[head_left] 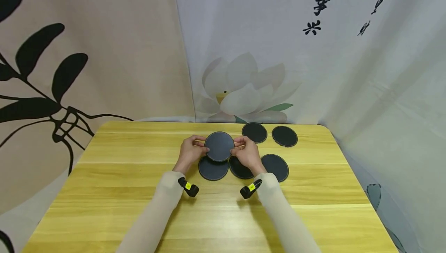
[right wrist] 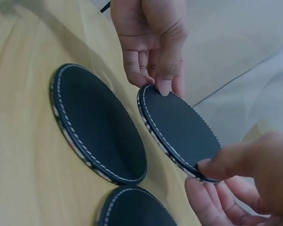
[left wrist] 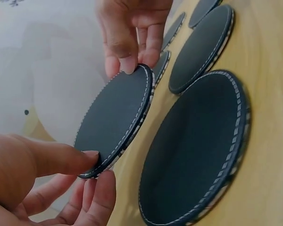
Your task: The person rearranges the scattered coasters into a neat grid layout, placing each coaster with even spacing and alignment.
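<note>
A round black coaster (head_left: 219,146) with pale stitching round its rim is held up off the table between both hands. My left hand (head_left: 191,151) pinches its left edge, thumb on top and fingers below. On the opposite edge my right hand (head_left: 248,154) pinches it the same way. The wrist views show a patterned side edge on this coaster (left wrist: 115,117). Just below it in the head view, another black coaster (head_left: 213,169) lies flat on the table, partly covered by the held one. A further coaster (head_left: 239,168) is partly hidden behind my right hand.
More black coasters lie on the wooden table (head_left: 115,191): one right of my right hand (head_left: 275,167), and two near the back edge, a left one (head_left: 254,132) and a right one (head_left: 284,136). A printed curtain (head_left: 139,51) hangs behind the table.
</note>
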`<state>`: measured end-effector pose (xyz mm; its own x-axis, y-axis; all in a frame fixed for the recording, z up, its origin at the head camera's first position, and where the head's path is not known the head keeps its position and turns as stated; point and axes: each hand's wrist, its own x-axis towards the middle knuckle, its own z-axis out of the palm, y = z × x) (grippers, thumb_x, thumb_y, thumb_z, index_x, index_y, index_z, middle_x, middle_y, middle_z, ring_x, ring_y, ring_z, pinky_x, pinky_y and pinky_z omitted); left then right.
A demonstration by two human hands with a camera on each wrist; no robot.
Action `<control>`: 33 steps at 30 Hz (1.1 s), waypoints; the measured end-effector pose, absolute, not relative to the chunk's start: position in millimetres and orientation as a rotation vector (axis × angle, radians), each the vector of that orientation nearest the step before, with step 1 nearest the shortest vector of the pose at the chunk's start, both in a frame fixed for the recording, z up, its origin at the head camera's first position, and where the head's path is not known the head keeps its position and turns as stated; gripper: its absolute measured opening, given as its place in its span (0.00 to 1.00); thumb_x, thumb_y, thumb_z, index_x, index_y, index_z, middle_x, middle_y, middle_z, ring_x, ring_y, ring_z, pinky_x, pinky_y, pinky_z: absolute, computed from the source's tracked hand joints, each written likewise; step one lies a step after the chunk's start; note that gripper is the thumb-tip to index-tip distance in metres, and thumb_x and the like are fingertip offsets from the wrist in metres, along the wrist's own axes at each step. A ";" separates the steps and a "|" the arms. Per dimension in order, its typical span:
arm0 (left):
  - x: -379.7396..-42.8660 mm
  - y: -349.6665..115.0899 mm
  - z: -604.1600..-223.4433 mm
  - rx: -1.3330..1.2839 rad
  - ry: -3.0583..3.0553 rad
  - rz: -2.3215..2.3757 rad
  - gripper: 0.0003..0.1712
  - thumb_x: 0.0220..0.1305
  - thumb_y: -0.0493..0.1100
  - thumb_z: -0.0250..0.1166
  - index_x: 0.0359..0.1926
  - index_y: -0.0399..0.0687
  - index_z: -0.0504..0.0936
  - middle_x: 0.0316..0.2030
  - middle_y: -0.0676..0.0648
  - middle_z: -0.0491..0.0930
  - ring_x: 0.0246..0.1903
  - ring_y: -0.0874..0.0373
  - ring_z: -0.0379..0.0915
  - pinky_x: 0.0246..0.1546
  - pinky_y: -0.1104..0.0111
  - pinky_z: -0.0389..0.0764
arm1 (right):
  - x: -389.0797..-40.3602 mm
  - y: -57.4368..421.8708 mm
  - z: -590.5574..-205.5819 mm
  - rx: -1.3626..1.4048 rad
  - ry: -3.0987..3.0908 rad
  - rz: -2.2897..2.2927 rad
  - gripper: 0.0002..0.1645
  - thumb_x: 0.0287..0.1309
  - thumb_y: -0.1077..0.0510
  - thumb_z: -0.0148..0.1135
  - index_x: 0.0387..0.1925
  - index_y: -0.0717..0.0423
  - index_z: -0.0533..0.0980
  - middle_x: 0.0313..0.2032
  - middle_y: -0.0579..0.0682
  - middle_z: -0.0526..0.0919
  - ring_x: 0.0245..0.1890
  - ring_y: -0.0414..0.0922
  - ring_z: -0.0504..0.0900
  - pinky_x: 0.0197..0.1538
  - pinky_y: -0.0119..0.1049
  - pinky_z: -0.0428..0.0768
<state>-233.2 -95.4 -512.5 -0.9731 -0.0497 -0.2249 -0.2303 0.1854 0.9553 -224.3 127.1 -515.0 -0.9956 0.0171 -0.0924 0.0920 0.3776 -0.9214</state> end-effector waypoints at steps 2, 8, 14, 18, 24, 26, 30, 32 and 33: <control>-228.2 -96.1 -513.8 -0.277 2.299 1.908 0.25 0.57 0.28 0.74 0.57 0.42 0.83 0.41 0.41 0.76 0.31 0.56 0.81 0.38 0.65 0.89 | -219.1 126.5 -514.7 0.107 2.541 -1.711 0.24 0.55 0.65 0.73 0.55 0.55 0.79 0.47 0.58 0.81 0.39 0.47 0.85 0.40 0.38 0.86; -208.2 -98.2 -517.4 -0.256 2.305 1.921 0.24 0.57 0.29 0.73 0.56 0.41 0.83 0.40 0.41 0.77 0.30 0.56 0.82 0.39 0.64 0.89 | -202.6 125.9 -518.2 0.116 2.509 -1.709 0.24 0.56 0.65 0.73 0.55 0.54 0.80 0.46 0.57 0.81 0.37 0.45 0.84 0.42 0.39 0.85; -190.6 -102.3 -518.6 -0.258 2.326 1.916 0.23 0.57 0.28 0.73 0.55 0.41 0.83 0.40 0.40 0.78 0.31 0.59 0.81 0.39 0.62 0.89 | -188.7 123.7 -519.2 0.074 2.513 -1.692 0.23 0.56 0.65 0.73 0.54 0.55 0.80 0.44 0.57 0.82 0.37 0.45 0.84 0.41 0.39 0.85; -180.2 -103.1 -519.1 -0.229 2.337 1.888 0.22 0.59 0.28 0.72 0.55 0.41 0.82 0.41 0.40 0.77 0.31 0.58 0.80 0.40 0.59 0.89 | -179.5 123.7 -519.4 0.111 2.486 -1.710 0.22 0.55 0.65 0.74 0.52 0.55 0.80 0.43 0.57 0.81 0.35 0.45 0.83 0.38 0.40 0.86; -164.7 -104.4 -521.4 -0.233 2.344 1.872 0.21 0.59 0.28 0.72 0.53 0.41 0.83 0.41 0.40 0.77 0.31 0.56 0.78 0.37 0.59 0.89 | -166.5 122.3 -521.9 0.153 2.467 -1.729 0.19 0.53 0.65 0.75 0.47 0.55 0.80 0.41 0.56 0.81 0.32 0.45 0.81 0.35 0.39 0.87; -160.1 -105.1 -522.1 -0.230 2.343 1.870 0.21 0.59 0.27 0.72 0.53 0.41 0.83 0.40 0.40 0.77 0.31 0.56 0.78 0.36 0.60 0.89 | -162.2 121.7 -522.8 0.159 2.490 -1.707 0.17 0.53 0.64 0.75 0.46 0.55 0.81 0.40 0.55 0.82 0.31 0.44 0.81 0.34 0.37 0.85; -151.5 -106.9 -525.5 -0.225 2.323 1.874 0.21 0.59 0.26 0.71 0.54 0.39 0.83 0.39 0.41 0.76 0.31 0.56 0.77 0.35 0.61 0.89 | -153.3 120.3 -525.1 0.155 2.497 -1.698 0.15 0.54 0.64 0.75 0.43 0.57 0.80 0.38 0.54 0.82 0.30 0.44 0.81 0.32 0.35 0.85; -147.2 -107.9 -527.3 -0.224 2.320 1.871 0.20 0.59 0.26 0.71 0.53 0.39 0.83 0.38 0.41 0.76 0.30 0.55 0.78 0.34 0.61 0.89 | -149.0 119.4 -526.5 0.156 2.480 -1.707 0.14 0.54 0.65 0.75 0.42 0.59 0.80 0.36 0.54 0.82 0.29 0.43 0.81 0.32 0.35 0.86; -145.0 -108.5 -528.5 -0.220 2.322 1.866 0.20 0.59 0.26 0.71 0.53 0.39 0.83 0.38 0.42 0.76 0.30 0.55 0.78 0.34 0.62 0.89 | -146.9 118.9 -527.2 0.157 2.467 -1.718 0.14 0.54 0.66 0.74 0.41 0.59 0.80 0.35 0.54 0.82 0.28 0.43 0.81 0.31 0.35 0.86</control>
